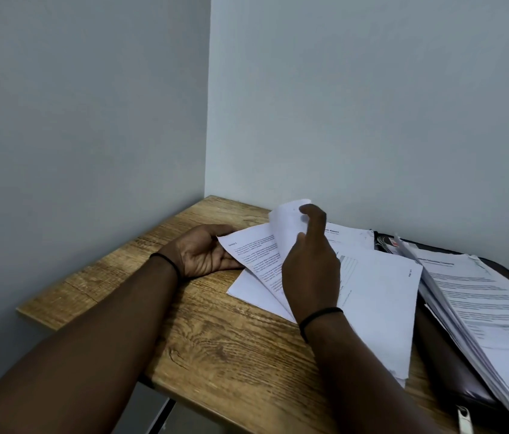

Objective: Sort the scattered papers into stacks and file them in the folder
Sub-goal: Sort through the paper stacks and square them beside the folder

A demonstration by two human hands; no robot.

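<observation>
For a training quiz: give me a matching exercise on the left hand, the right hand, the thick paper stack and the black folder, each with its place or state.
Things:
1. left hand
2. right hand
3. thick paper stack
4. black folder

States:
A. lies under the stack at the table's right
B. lifts a curled sheet
C. holds the printed page's left edge
D. rests on the folder

Pairs: 1-C, 2-B, 3-D, 4-A
</observation>
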